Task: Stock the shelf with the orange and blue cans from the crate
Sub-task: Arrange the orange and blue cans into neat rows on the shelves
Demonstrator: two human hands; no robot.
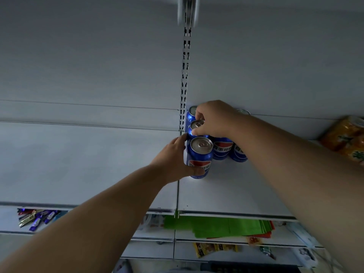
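Standing upright on the white shelf point(226, 194), front blue can point(200, 157) gripped around its side by left hand point(173, 160). Just behind it, second blue can point(197, 128) pinched at the rim by right hand point(214, 120). Far right of the front can, orange can point(344, 138) tilted.

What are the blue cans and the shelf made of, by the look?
Blue cans: likely thin aluminium, given the bare silvery lid with a pull tab; the body carries a glossy printed coat that catches highlights.
Shelf: probably painted sheet metal, matte pale grey, flat with a thin folded front edge; the slotted upright behind also looks like metal. Laminate board can't be ruled out.
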